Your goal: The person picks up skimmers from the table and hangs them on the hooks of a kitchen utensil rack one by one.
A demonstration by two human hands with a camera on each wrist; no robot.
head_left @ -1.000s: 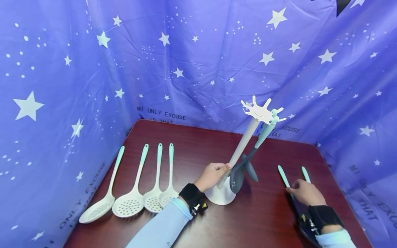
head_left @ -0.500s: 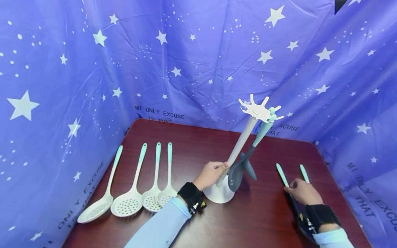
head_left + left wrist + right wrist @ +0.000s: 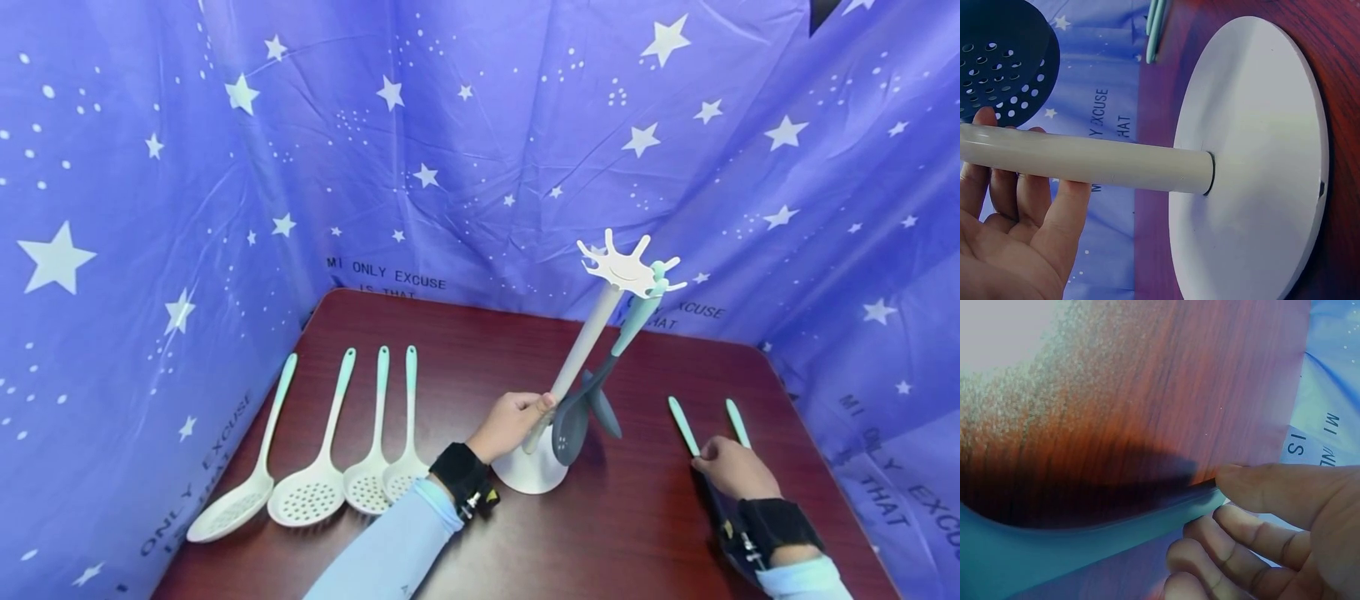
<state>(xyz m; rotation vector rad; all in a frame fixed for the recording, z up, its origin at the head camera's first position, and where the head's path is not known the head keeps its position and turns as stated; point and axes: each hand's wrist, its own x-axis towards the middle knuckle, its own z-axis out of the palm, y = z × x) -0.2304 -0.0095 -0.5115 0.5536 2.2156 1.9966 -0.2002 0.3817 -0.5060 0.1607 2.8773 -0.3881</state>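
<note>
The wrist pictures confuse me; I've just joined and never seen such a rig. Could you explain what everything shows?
There's no machine here: a person works bare-handed. The wide picture comes from a camera worn on the head, looking forward and down; the close ones come from cameras at the wrists, where black bands show. On the reddish-brown table, four white skimmers lie at the left. The left hand grips the pole of a white utensil stand; dark grey utensils hang from its top. The right hand pinches one of two mint-handled utensils.
</note>
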